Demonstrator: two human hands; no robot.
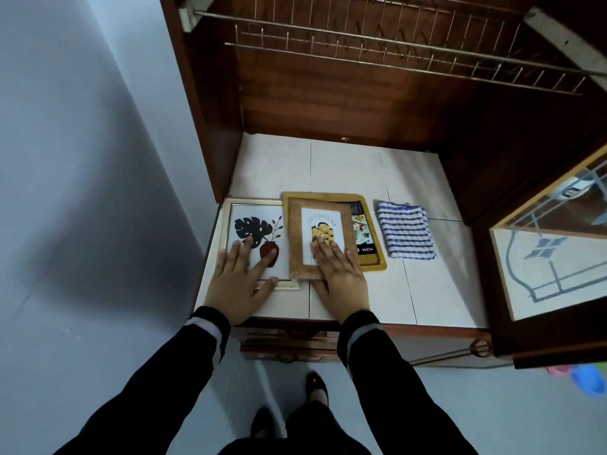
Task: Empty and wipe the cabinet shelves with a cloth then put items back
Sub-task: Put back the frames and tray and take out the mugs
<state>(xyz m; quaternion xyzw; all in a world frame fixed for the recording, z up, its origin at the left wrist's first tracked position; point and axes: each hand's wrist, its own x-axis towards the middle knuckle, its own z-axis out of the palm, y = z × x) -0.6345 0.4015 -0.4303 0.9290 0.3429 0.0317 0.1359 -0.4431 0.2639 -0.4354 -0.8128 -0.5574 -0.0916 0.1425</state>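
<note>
Picture frames (295, 231): stiff, light, judged fragile; to be taken by the edges.
Left grip (241, 280), right grip (341, 280): laid flat on them, nothing pinched.

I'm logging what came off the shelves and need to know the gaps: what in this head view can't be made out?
- Yellow-rimmed frame: head view, mostly covered by the brown frame; only its right strip shows.
- Brown frame's picture: lower part under the right hand; its lettering too blurred to read.
- Leaf print: lower part under the left hand.
- Things behind the glass door: cut off by the right edge.
</note>
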